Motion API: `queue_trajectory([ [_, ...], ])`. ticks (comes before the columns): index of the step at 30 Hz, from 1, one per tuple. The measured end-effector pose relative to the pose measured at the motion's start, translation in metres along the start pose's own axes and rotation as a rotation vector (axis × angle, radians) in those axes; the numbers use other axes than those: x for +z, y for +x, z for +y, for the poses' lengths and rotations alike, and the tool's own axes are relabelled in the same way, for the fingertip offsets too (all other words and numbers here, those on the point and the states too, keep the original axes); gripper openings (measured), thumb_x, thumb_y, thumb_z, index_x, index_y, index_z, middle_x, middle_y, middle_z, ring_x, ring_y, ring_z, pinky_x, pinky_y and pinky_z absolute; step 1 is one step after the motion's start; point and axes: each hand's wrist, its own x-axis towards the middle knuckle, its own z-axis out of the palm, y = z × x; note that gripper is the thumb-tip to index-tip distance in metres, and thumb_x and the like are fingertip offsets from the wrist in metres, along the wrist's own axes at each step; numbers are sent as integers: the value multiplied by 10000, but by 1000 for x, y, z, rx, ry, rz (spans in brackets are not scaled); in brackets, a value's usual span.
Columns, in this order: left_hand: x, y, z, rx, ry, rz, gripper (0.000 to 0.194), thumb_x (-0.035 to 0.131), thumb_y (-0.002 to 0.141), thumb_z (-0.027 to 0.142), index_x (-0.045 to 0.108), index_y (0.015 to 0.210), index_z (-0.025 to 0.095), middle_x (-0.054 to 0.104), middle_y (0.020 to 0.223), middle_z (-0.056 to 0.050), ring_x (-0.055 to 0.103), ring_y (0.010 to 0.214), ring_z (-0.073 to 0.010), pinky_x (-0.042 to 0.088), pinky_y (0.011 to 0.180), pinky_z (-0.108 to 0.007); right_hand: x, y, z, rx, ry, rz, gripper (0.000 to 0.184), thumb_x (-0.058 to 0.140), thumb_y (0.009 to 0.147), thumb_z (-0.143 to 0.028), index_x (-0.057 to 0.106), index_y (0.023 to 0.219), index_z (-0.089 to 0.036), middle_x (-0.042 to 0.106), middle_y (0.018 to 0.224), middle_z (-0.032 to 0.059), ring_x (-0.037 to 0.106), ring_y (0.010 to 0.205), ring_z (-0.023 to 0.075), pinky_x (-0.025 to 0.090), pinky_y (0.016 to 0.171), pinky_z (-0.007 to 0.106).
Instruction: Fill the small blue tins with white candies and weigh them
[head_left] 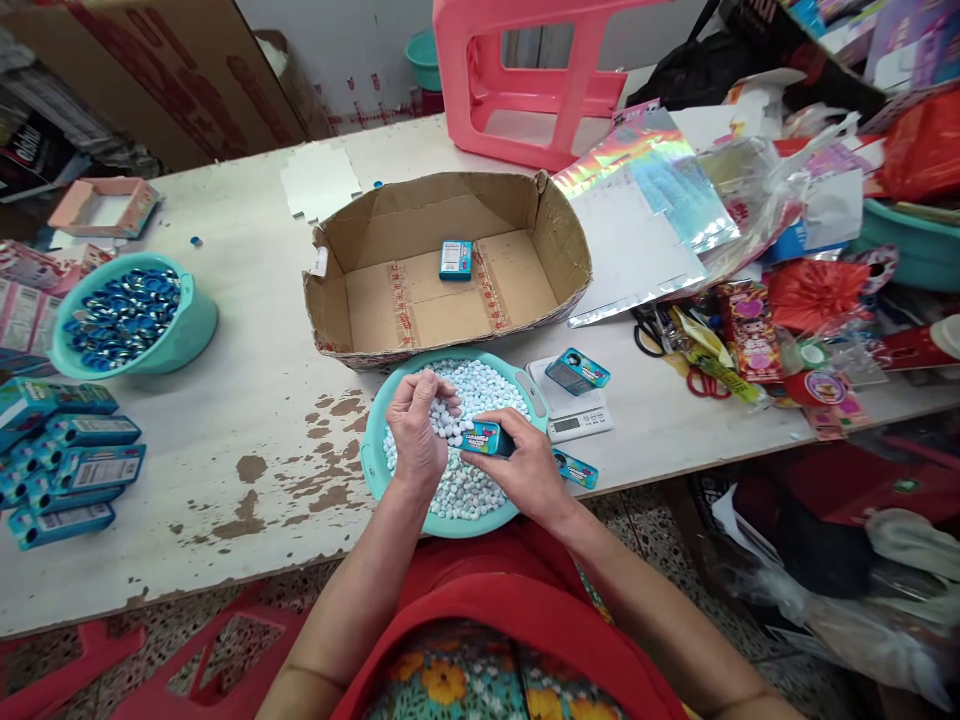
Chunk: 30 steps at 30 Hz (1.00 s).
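Note:
A turquoise basin (369, 462) full of small pale candies (469, 497) stands at the table's front edge. Over it, my right hand (529, 462) grips a small blue candy box (482, 438) lying on its side, its end turned toward my left hand. My left hand (420, 425) is cupped with curled fingers, and several candies show at its palm and fingertips beside the box. To the right, another blue box (577, 371) rests on a white digital scale (574, 427). One more box (576, 469) lies partly behind my right hand.
Beyond the basin is a cardboard tray (360, 345) with one blue box (455, 260) inside. A basin of blue caps (199, 320) and stacked blue boxes (97, 468) stand left. A pink stool (457, 90), shiny sheets (660, 230) and red scissors (707, 384) are at the back and right.

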Motion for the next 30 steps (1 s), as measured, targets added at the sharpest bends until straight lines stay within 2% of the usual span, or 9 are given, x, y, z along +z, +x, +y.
queue_trajectory([
  [7,1,2,1,36,3,36,252,628,801,379,515,691,182,512,610,24,521,560,-106,443,511,-225,2,0,4,13,82,5,298,744,716,-283,614,979,-233,625,955,28,591,920,218,470,824,347],
  [10,2,1,0,55,-2,11,233,607,819,357,514,694,183,507,606,23,515,552,-109,437,504,-231,3,1,5,0,91,23,301,742,720,-271,611,989,-239,621,957,27,587,922,217,467,828,348],
  [14,5,-3,0,12,26,-35,253,616,813,358,503,669,182,495,592,28,480,507,-92,386,463,-212,1,1,5,7,91,-2,289,744,714,-238,617,973,-236,618,938,19,586,906,209,461,819,336],
  [19,11,-9,6,130,54,11,232,615,816,361,511,700,190,501,594,32,492,532,-97,399,500,-218,-4,-5,-3,-6,117,28,297,741,721,-253,613,989,-238,624,962,21,589,922,208,459,841,339],
  [21,11,-7,2,139,84,6,246,619,813,376,506,696,193,500,574,38,484,519,-92,391,498,-215,-4,-6,-3,-4,106,43,303,744,716,-252,613,989,-240,624,963,21,589,927,211,458,843,342],
  [26,6,-1,-14,40,69,56,316,633,796,406,482,631,183,449,539,49,404,462,-74,292,411,-205,-3,-8,6,18,70,54,302,756,692,-217,620,961,-224,621,939,18,589,909,211,453,827,334],
  [30,5,-7,-13,107,128,-21,279,609,821,382,497,659,183,470,548,45,415,476,-76,339,454,-204,0,-13,8,19,91,71,309,751,701,-214,616,980,-227,614,947,15,584,913,205,447,826,324],
])
